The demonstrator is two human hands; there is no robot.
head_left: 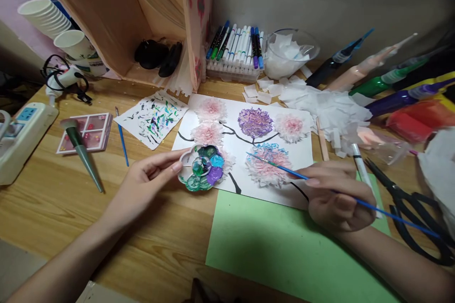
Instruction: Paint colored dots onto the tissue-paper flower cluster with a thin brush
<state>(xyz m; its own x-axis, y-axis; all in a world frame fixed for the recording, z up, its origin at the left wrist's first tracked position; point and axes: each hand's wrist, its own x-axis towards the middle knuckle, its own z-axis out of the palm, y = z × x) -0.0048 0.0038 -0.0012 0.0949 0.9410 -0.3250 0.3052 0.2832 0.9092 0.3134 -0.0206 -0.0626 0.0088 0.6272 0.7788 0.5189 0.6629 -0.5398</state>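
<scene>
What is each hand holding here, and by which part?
The left hand grips the paint palette by its left rim. The right hand holds the blue brush around mid-handle, its tip over a pink paper flower.

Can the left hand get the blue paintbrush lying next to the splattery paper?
Probably yes. The left hand holds the paint palette by its edge, and the spare blue brush lies on bare desk just beyond it. Nothing lies between them, though the grip would have to let go of the palette first.
</scene>
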